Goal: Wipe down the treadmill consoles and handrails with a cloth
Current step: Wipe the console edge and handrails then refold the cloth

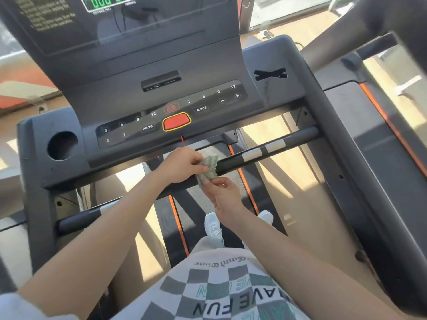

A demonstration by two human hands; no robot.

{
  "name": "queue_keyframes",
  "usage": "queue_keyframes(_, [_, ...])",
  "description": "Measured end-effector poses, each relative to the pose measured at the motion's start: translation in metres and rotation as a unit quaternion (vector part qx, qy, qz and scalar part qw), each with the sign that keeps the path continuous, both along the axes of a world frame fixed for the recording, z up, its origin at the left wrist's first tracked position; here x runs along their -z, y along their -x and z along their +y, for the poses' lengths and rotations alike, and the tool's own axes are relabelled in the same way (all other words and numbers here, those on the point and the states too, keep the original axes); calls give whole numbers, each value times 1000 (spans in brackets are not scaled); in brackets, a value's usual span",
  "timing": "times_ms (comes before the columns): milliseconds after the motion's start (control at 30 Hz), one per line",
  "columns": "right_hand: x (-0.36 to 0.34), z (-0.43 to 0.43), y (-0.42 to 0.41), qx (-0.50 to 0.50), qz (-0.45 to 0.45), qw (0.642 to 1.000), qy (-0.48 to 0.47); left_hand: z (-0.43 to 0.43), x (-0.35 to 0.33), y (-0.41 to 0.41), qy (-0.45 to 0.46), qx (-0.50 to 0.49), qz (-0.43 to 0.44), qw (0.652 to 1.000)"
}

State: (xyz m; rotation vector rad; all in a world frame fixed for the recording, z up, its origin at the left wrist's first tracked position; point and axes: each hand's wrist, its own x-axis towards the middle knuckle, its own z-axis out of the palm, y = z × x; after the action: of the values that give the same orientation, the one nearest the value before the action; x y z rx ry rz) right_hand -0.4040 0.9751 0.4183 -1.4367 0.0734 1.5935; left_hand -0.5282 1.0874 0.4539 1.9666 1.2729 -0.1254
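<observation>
I have both hands on the cloth (pixel 206 169), a green-and-white striped rag folded over the black handrail (pixel 265 154) that runs across just below the console (pixel 171 95). My left hand (pixel 184 162) sits on top of the bar, fingers curled, thumb and fingertips pinching the upper part of the cloth. My right hand (pixel 223 192) is just beneath it, close to my body, pinching the lower edge between thumb and forefinger. The cloth lies between the two hands, touching both. The bare bar with its silver grip patches (pixel 263 150) stretches away to the right of my hands. Just above my left hand is the red stop button (pixel 176 121); well off to its left is the round cup holder (pixel 62 145).
</observation>
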Motion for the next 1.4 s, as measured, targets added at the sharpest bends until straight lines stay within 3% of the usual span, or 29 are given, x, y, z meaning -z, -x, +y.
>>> queue_keyframes(233, [4, 4, -15, 61, -67, 994, 59, 1, 14, -38, -44, -39, 19, 998])
queue_keyframes(400, [6, 12, -52, 107, -118, 983, 87, 6, 13, -76, -63, -47, -15, 997])
queue_keyframes(667, [-16, 12, -112, 138, -11, 990, 0, 22, 4, -168, -86, -27, -36, 995])
queue_keyframes(800, [-14, 19, -137, 192, -18, 981, -35, 30, 6, -209, -82, -24, -55, 995])
queue_keyframes(1100, [0, 49, -201, 327, -157, 932, 0, 51, 12, -254, 98, -7, -152, 983])
queue_keyframes(1300, [13, 49, -207, 247, -274, 929, 7, 51, 9, -267, 166, 8, -137, 977])
queue_keyframes(1400, [12, 43, -201, 186, -350, 918, 3, 49, 0, -258, 125, 38, -101, 986])
